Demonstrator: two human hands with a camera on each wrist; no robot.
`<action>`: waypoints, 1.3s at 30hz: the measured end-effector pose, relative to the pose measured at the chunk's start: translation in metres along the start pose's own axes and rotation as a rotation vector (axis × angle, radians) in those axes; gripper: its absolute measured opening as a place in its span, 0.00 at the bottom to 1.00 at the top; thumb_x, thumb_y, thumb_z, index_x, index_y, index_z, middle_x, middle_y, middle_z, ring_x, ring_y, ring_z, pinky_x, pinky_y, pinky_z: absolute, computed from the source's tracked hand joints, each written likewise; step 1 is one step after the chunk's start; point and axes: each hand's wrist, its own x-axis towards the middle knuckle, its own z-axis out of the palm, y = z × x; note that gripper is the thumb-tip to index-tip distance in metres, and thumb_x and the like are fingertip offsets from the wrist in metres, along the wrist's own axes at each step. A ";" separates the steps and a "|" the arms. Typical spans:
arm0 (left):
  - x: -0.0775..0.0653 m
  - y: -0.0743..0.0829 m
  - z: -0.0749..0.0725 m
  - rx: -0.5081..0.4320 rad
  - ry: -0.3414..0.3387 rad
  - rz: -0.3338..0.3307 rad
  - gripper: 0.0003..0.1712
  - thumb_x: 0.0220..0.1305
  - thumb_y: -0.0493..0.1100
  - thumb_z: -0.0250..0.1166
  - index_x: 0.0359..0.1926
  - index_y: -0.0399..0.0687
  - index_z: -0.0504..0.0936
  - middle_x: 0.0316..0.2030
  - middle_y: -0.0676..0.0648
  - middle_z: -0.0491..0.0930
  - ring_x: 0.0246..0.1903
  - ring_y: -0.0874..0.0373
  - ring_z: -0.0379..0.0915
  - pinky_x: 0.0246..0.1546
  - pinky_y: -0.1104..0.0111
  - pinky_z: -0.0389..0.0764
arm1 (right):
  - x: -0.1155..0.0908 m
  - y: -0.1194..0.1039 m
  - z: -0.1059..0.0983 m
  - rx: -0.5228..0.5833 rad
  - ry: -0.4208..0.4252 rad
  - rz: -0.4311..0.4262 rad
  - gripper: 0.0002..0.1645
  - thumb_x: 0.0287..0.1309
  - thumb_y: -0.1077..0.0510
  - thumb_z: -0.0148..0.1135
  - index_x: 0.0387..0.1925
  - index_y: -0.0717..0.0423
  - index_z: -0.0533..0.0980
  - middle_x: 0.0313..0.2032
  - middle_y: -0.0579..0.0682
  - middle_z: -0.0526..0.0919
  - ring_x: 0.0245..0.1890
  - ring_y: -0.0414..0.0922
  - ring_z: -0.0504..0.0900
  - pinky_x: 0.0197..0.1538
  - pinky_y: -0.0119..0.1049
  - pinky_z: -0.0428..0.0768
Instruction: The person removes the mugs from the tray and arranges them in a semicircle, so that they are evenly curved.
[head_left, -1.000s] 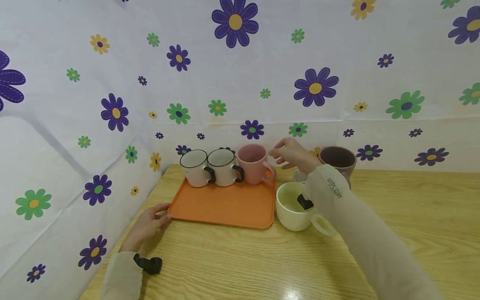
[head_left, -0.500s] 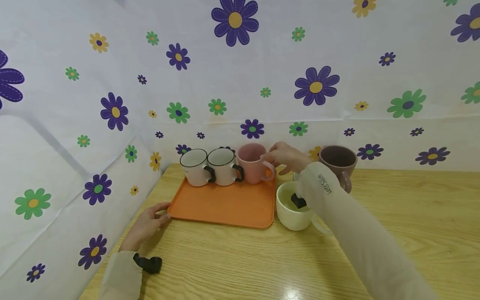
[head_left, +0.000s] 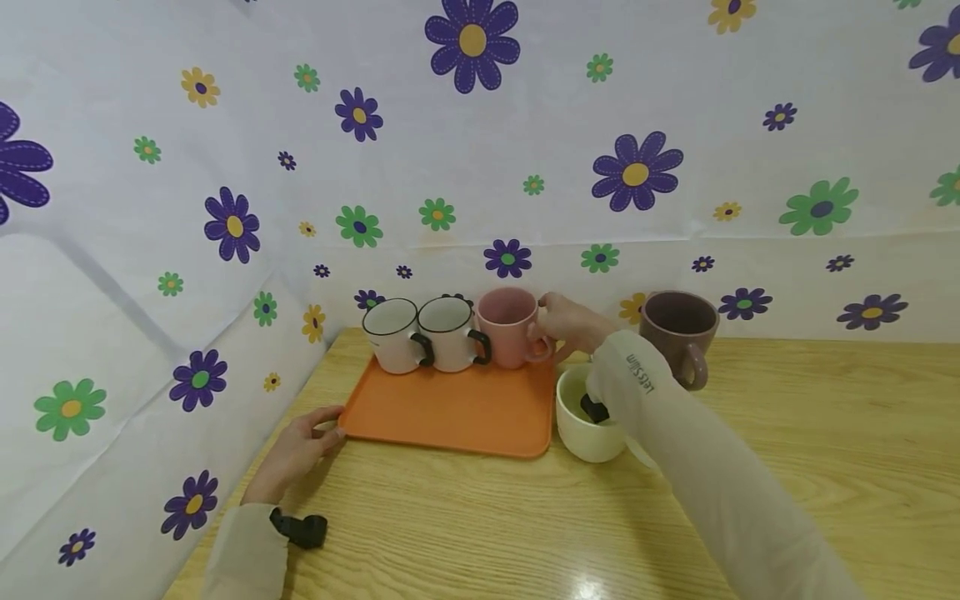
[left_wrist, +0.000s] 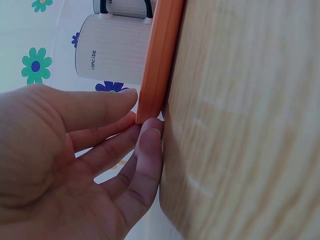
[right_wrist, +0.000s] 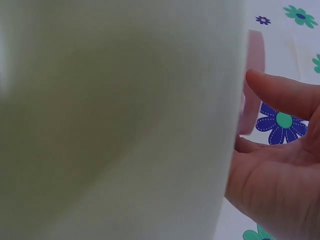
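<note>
The counter [head_left: 450, 525] carries the orange tray [head_left: 450, 412], unmoved, with the pale green cup [head_left: 588, 440] just beside it. The pink mug [head_left: 504, 342] stands upright at the tray's back right, next to two white mugs [head_left: 450, 348]. Of the hands, the left hand [head_left: 294, 450] still pinches the tray's near left corner; the right hand [head_left: 573, 323], apart from the pink mug a second ago, now meets its handle side, though whether it grips, one cannot tell.
</note>
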 end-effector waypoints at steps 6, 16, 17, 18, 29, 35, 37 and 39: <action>0.001 0.001 0.001 0.003 0.004 0.012 0.29 0.76 0.39 0.57 0.72 0.28 0.64 0.62 0.28 0.73 0.51 0.41 0.80 0.48 0.54 0.80 | 0.000 0.000 0.003 -0.043 0.034 -0.021 0.49 0.65 0.66 0.58 0.77 0.63 0.41 0.58 0.65 0.64 0.52 0.60 0.74 0.56 0.57 0.78; 0.001 0.002 0.001 -0.015 -0.005 0.024 0.30 0.77 0.39 0.57 0.72 0.28 0.64 0.65 0.27 0.69 0.49 0.43 0.80 0.45 0.59 0.79 | -0.004 0.007 0.000 -0.152 0.174 -0.078 0.22 0.72 0.65 0.45 0.61 0.71 0.53 0.48 0.65 0.68 0.43 0.59 0.82 0.49 0.52 0.83; 0.001 0.002 0.001 -0.013 -0.003 0.024 0.29 0.77 0.39 0.57 0.72 0.28 0.64 0.65 0.27 0.70 0.49 0.43 0.80 0.45 0.58 0.80 | -0.005 0.007 -0.002 -0.153 0.179 -0.085 0.22 0.73 0.64 0.43 0.61 0.71 0.53 0.50 0.65 0.68 0.45 0.59 0.81 0.49 0.52 0.82; 0.001 0.001 0.002 -0.013 -0.001 0.026 0.29 0.77 0.39 0.57 0.72 0.28 0.64 0.64 0.26 0.71 0.49 0.43 0.80 0.45 0.58 0.80 | -0.005 0.008 -0.003 -0.153 0.183 -0.094 0.22 0.75 0.63 0.42 0.62 0.72 0.52 0.52 0.66 0.67 0.48 0.60 0.80 0.50 0.52 0.82; 0.003 -0.001 0.002 -0.020 -0.002 0.029 0.29 0.77 0.38 0.57 0.71 0.28 0.64 0.63 0.27 0.72 0.49 0.44 0.80 0.45 0.58 0.79 | -0.014 0.005 -0.013 -0.123 0.252 -0.222 0.20 0.75 0.64 0.44 0.60 0.72 0.56 0.56 0.68 0.66 0.55 0.65 0.75 0.49 0.50 0.83; 0.002 -0.002 0.002 -0.018 0.004 0.020 0.28 0.77 0.38 0.57 0.72 0.28 0.65 0.65 0.27 0.70 0.50 0.43 0.80 0.47 0.56 0.80 | -0.018 -0.003 -0.014 -0.120 0.288 -0.255 0.16 0.76 0.63 0.44 0.56 0.71 0.58 0.51 0.66 0.67 0.55 0.65 0.76 0.48 0.50 0.83; 0.002 -0.002 0.002 -0.013 0.004 0.021 0.29 0.77 0.38 0.57 0.72 0.28 0.65 0.66 0.27 0.69 0.51 0.41 0.79 0.48 0.55 0.80 | -0.020 -0.006 -0.015 -0.115 0.289 -0.265 0.15 0.76 0.64 0.44 0.55 0.72 0.58 0.50 0.66 0.67 0.54 0.65 0.76 0.46 0.49 0.84; 0.001 -0.002 0.002 -0.009 0.004 0.018 0.29 0.77 0.38 0.57 0.72 0.28 0.64 0.65 0.26 0.69 0.52 0.40 0.79 0.49 0.54 0.80 | -0.023 -0.008 -0.016 -0.112 0.288 -0.274 0.14 0.76 0.64 0.43 0.54 0.72 0.58 0.49 0.65 0.67 0.53 0.65 0.76 0.45 0.49 0.84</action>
